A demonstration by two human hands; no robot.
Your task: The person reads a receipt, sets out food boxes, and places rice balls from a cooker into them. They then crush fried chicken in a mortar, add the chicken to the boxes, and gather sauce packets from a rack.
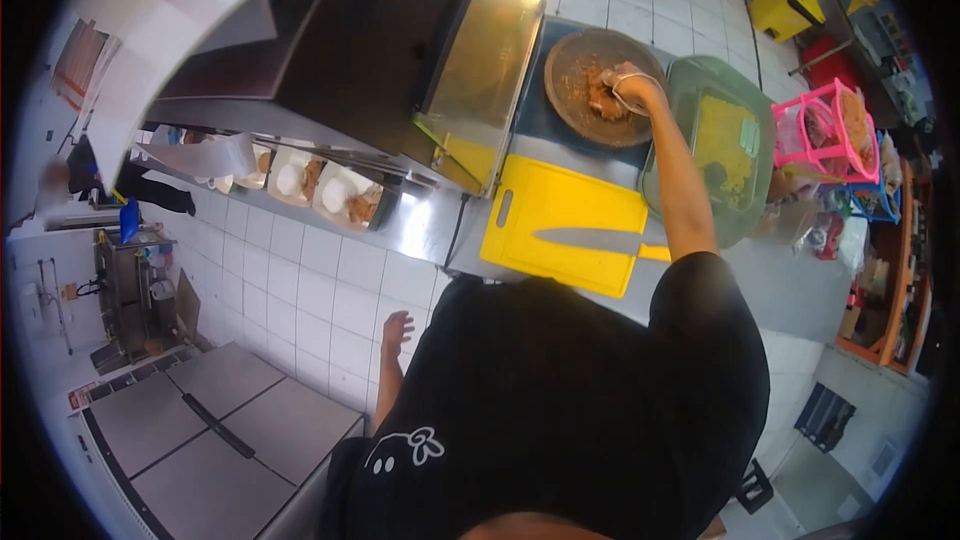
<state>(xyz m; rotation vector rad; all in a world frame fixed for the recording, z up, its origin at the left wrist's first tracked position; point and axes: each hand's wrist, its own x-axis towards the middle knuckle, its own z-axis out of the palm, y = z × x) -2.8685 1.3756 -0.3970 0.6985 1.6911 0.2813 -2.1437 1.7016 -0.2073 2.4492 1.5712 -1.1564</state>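
My right hand (634, 90), in what looks like a clear plastic glove, reaches into a wide brown stone mortar (566, 90). Its fingers are closed on a piece of brown fried chicken (603, 103), partly hidden by the hand. Reddish crumbs cling to the mortar's inside. My left hand (397, 330) hangs beside my body, fingers apart, with nothing in it. Below the mortar lies a yellow cutting board (520, 240) with a knife (590, 238) across it, its yellow handle toward my right arm. A green tub (662, 180) holding yellow crumbs stands right of the mortar.
Left of the counter, several food boxes (340, 190) with rice and fried pieces line a shelf under a dark glass-fronted cabinet (480, 70). A pink basket (825, 135) stands beyond the tub. Behind on the left is a grey chest (240, 380); another person (90, 175) stands farther off.
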